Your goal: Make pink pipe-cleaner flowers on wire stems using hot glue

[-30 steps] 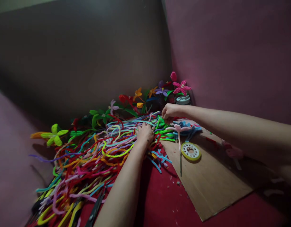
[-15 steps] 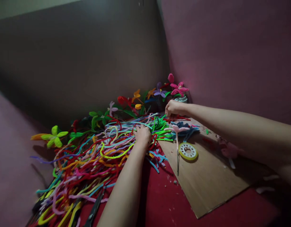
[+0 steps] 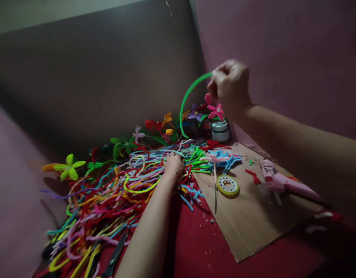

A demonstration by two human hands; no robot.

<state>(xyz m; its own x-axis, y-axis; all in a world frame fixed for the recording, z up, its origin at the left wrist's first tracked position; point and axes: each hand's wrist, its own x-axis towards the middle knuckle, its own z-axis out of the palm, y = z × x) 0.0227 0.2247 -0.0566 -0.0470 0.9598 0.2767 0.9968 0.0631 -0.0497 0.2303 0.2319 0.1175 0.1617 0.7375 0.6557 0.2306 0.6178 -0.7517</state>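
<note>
High in front of the wall, my right hand is closed in a pinch on the end of a green pipe cleaner, which arcs down to the left toward the pile. My left hand lies on the heap of many-coloured pipe cleaners, its fingers slightly apart and their tips partly hidden among the stems. Just right of that hand are several cut green pipe cleaners. A pale pink pipe-cleaner flower on a wire stem lies beside them, near a yellow-rimmed roll of tape.
A cardboard sheet lies on the red tabletop, bearing a pink glue gun and blue pipe-cleaner pieces. Scissors and yellow-handled pliers sit at front left. Finished flowers and a white jar stand behind.
My right hand has risen from the green bundle, drawing a green pipe cleaner up with it. My left hand has stayed on the heap.
</note>
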